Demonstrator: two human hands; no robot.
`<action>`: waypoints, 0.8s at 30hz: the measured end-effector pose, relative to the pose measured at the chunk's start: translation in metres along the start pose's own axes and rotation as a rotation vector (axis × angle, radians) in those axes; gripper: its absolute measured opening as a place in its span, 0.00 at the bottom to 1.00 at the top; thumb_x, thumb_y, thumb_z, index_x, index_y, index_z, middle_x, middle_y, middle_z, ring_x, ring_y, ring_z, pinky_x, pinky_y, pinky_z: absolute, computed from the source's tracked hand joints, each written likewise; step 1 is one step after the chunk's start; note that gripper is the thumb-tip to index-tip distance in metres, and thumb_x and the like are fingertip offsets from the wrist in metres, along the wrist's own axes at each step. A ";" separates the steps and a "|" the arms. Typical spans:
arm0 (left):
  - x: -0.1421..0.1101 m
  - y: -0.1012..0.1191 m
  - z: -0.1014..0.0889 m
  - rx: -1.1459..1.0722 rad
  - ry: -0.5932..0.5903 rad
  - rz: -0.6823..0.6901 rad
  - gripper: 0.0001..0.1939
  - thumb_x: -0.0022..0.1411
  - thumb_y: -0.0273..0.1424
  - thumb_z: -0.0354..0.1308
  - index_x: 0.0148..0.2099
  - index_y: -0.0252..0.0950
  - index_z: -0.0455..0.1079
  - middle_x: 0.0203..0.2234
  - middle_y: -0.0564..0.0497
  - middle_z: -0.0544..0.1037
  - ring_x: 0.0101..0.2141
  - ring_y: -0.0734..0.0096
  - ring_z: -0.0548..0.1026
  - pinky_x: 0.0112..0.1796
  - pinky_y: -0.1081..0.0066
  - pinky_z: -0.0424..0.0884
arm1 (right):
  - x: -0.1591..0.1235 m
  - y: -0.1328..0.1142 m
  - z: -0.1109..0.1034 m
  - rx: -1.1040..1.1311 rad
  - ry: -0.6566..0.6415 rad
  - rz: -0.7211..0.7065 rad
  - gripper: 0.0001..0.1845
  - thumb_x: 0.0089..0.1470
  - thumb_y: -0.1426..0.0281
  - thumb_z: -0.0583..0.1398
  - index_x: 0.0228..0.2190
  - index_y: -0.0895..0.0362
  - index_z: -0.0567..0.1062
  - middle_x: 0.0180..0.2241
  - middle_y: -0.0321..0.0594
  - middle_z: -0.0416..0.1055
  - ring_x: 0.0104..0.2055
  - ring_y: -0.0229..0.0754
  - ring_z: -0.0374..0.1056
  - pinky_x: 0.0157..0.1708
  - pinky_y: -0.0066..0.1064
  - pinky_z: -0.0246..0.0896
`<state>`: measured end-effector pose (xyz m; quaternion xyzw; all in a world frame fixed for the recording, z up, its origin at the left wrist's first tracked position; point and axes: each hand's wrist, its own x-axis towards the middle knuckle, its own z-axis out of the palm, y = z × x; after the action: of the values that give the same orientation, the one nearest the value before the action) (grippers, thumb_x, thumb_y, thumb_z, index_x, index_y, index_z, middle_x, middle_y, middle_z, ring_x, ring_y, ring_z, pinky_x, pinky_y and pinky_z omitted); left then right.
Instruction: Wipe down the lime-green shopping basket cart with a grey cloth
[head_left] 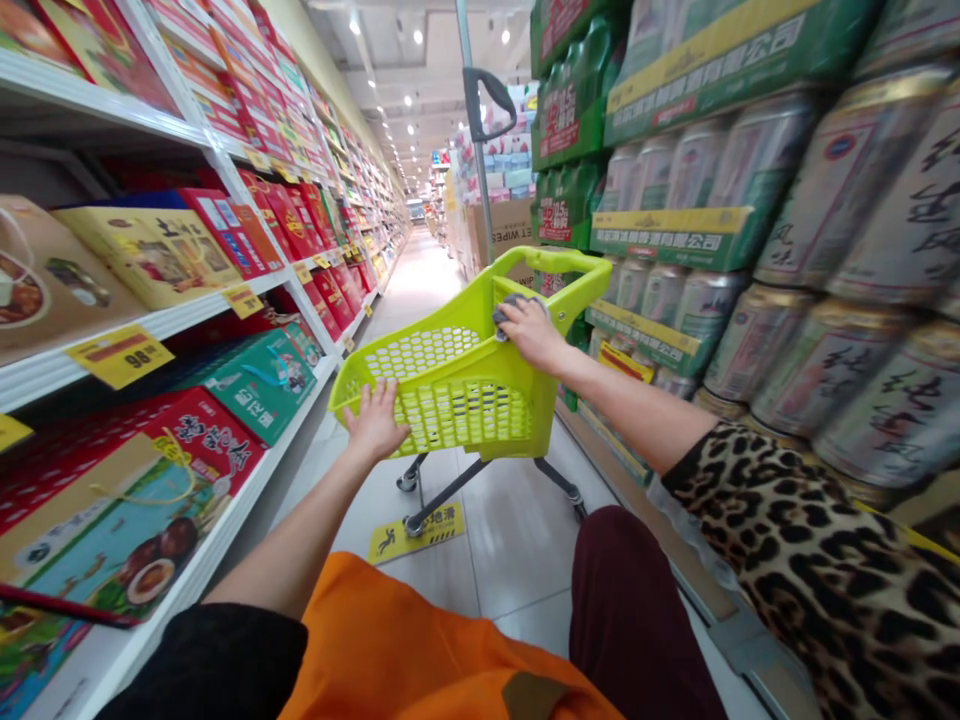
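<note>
A lime-green plastic shopping cart (480, 405) with perforated sides stands in front of me, side-on, on dark legs with casters. My left hand (377, 420) lies against its left end, fingers spread over the lattice near the rim. With my right hand (531, 335) I press a crumpled grey cloth (517, 308) onto the upper rim near the handle end. The fingers of that hand curl over the cloth and partly hide it. The part of the basket floor that shows holds nothing I can make out.
Shelves (247, 285) of boxed goods with yellow price tags line the left. Stacked beer cans (780, 340) and green bottle packs (566, 120) rise close on the right. Beyond the cart stands a pole with a dark handle (487, 105). A yellow floor sticker (420, 530) lies below.
</note>
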<state>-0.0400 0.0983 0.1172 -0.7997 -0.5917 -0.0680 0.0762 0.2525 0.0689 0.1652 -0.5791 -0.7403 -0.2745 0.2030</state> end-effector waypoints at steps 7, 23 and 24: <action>-0.005 -0.024 -0.003 0.007 -0.018 -0.049 0.39 0.52 0.34 0.52 0.64 0.36 0.41 0.63 0.44 0.42 0.62 0.53 0.42 0.55 0.42 0.46 | -0.002 -0.016 0.002 -0.004 -0.020 -0.099 0.16 0.57 0.75 0.49 0.43 0.60 0.72 0.55 0.47 0.59 0.55 0.52 0.53 0.52 0.48 0.50; -0.016 -0.057 0.014 -0.137 0.041 0.026 0.40 0.49 0.28 0.49 0.64 0.34 0.39 0.63 0.47 0.43 0.62 0.59 0.42 0.57 0.46 0.43 | 0.021 -0.135 0.065 0.228 -0.011 -0.353 0.20 0.56 0.78 0.48 0.48 0.58 0.69 0.58 0.46 0.54 0.62 0.49 0.43 0.58 0.50 0.42; -0.017 -0.062 0.015 -0.146 0.034 0.000 0.41 0.49 0.28 0.49 0.64 0.34 0.39 0.63 0.47 0.43 0.62 0.59 0.41 0.57 0.46 0.43 | 0.023 -0.141 0.067 0.248 -0.008 -0.388 0.20 0.56 0.78 0.49 0.48 0.58 0.69 0.58 0.45 0.54 0.62 0.48 0.42 0.58 0.49 0.42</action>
<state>-0.1041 0.1034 0.1016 -0.8020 -0.5836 -0.1246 0.0276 0.1116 0.1039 0.1044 -0.3974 -0.8668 -0.2131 0.2129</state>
